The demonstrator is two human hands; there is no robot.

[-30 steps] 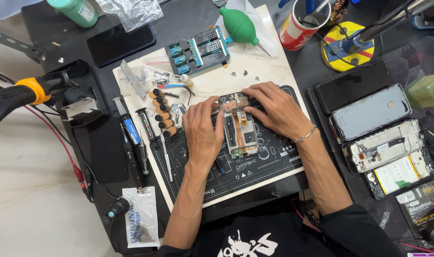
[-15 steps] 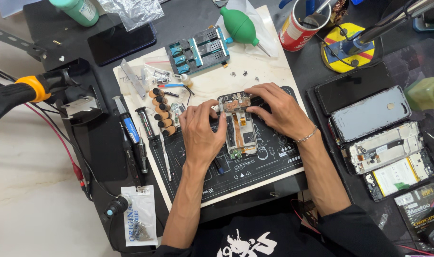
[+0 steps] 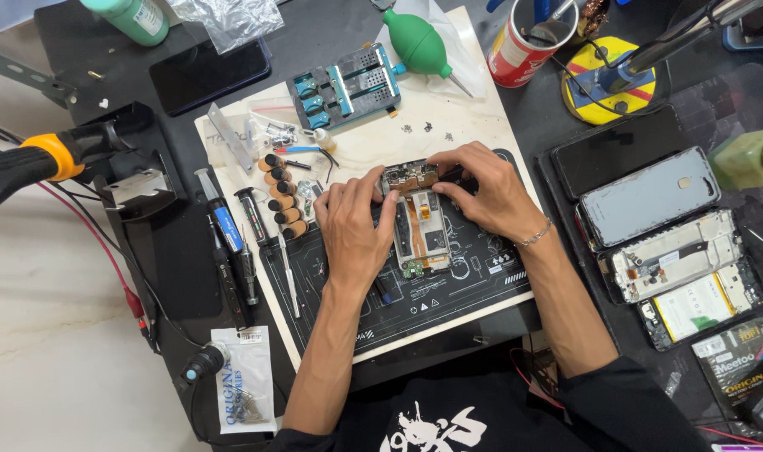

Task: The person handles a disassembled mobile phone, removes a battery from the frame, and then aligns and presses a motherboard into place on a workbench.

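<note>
An opened phone (image 3: 421, 230) with its back off lies on a black repair mat (image 3: 448, 293), its circuit board and orange flex cables exposed. My left hand (image 3: 354, 230) rests on the phone's left side, thumb and fingers pinching the upper left corner. My right hand (image 3: 482, 188) curls over the top right, fingertips pressing on the board at the top edge. Both hands grip the phone between them.
A row of screwdriver bits (image 3: 281, 197), pens and tweezers (image 3: 231, 243) lie left of the mat. A blue parts holder (image 3: 344, 84), green air blower (image 3: 419, 42) and red can (image 3: 524, 50) stand behind. Other dismantled phones (image 3: 674, 251) lie to the right. A soldering handle (image 3: 30, 163) sits far left.
Both hands have shifted slightly toward the phone's top edge, fingers working at the upper board. The phone has stayed in place.
</note>
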